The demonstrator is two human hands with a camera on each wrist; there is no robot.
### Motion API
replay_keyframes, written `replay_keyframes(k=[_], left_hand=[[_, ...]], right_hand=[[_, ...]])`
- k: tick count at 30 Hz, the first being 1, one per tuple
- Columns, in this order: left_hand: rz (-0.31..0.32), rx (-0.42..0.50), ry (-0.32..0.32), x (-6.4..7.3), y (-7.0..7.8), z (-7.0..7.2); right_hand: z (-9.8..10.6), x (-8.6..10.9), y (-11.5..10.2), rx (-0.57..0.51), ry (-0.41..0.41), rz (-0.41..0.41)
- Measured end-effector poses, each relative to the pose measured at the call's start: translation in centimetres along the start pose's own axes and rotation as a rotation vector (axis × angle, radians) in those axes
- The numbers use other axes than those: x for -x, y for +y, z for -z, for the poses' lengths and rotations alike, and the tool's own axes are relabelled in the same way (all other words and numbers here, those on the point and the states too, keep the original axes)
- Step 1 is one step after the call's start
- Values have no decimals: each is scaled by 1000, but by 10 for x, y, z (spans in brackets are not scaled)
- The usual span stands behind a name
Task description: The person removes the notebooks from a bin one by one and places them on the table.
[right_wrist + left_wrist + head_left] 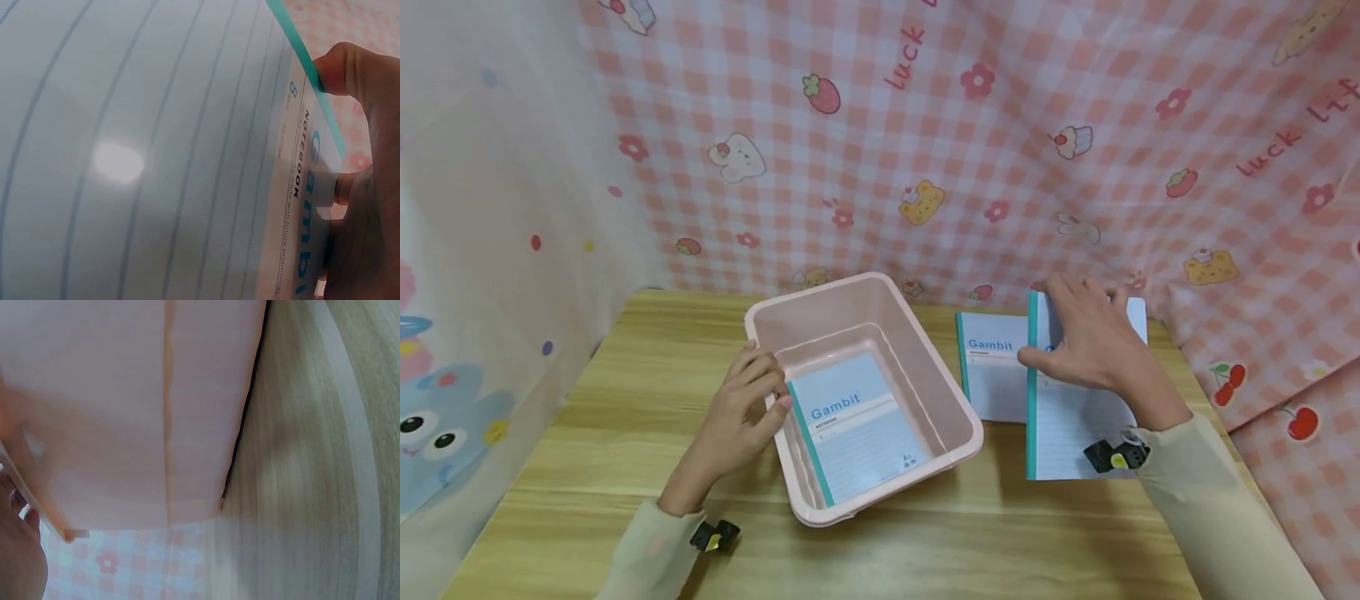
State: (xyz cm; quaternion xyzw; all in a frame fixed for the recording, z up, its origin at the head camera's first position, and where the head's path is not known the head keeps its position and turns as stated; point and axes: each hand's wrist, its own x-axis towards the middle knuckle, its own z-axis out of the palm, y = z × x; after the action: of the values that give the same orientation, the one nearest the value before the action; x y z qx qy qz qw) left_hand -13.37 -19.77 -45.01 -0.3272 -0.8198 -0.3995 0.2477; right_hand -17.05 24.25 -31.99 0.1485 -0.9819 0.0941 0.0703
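My right hand [1086, 337] grips a light blue notebook [1078, 429] with a teal spine near its top, in the head view. The thumb is at the spine edge and the fingers reach over the upper part of the cover, as the right wrist view also shows. Behind it lies a second notebook [996, 383], partly covered by the held one. On the left, a pink plastic basin [936, 375] stands at an angle, and my left hand [745, 417] holds its left rim with bent fingers. Flat inside the basin is another Gambit notebook [857, 425], its cover facing up.
The wooden table [587, 433] carries all of these. A pink checked cloth [865, 167] hangs close behind the table's back edge, and a pale printed cloth [490, 250] hangs on the left.
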Motion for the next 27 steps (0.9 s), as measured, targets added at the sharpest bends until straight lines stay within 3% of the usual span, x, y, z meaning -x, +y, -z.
replay_keyframes(k=[13, 20, 27], left_hand=[[-31, -6, 24, -3, -1, 0], [-29, -6, 11, -4, -1, 0], [-16, -11, 15, -1, -1, -1]], right_hand=[[-44, 48, 47, 57, -104, -55], [-67, 78, 68, 35, -180, -99], [-90, 102, 85, 15, -195, -98]])
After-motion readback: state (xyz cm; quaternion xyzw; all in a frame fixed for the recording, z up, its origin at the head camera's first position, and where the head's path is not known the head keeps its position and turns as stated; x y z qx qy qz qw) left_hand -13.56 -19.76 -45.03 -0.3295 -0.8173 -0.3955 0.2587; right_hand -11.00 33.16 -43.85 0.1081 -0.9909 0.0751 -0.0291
